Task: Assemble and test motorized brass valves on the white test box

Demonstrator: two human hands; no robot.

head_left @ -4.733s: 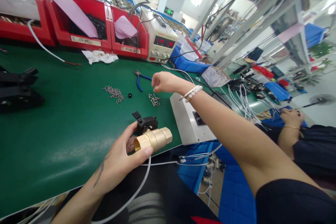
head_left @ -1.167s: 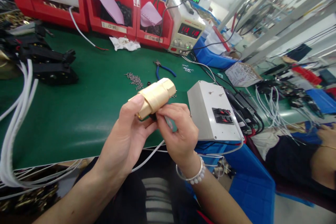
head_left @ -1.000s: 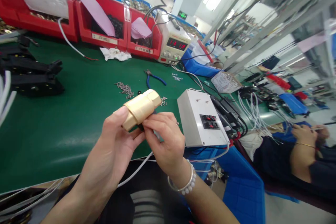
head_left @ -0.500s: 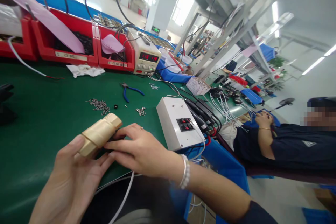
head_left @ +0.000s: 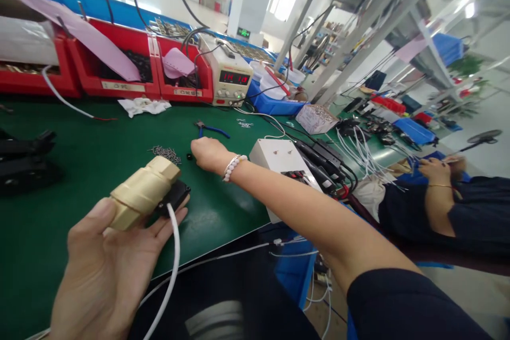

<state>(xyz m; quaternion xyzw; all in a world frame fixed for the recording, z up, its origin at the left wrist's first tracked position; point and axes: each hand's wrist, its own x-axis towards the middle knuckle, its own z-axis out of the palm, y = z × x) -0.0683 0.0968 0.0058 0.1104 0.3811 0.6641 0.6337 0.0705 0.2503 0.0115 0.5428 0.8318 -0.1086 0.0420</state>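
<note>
A brass valve (head_left: 139, 191) with hexagonal ends rests in my left hand (head_left: 107, 255), its thumb on the near end and its fingers underneath. Attached to the valve's far side is a black housing (head_left: 177, 196), from which a white cable (head_left: 174, 244) hangs toward my lap. My right hand (head_left: 211, 155) is down at the green tabletop, fingers curled in and fingertips hidden beneath it; whether they pinch anything does not show. Close to its knuckles sit a small black ring-like part (head_left: 189, 156) and a pile of small screws (head_left: 166, 154). Blue-handled cutters (head_left: 213, 129) lie just beyond.
Red bins (head_left: 119, 71) and a power supply (head_left: 231, 77) line the back. A white switch box (head_left: 274, 153) stands right of my right hand, partly behind my forearm. Black equipment (head_left: 27, 159) is at the left. A co-worker's hand (head_left: 434, 169) is at the far right.
My right hand has left the valve and moved forward to the tabletop by the screws. The valve stays in my left hand, its black housing and cable now visible. The view has shifted slightly.
</note>
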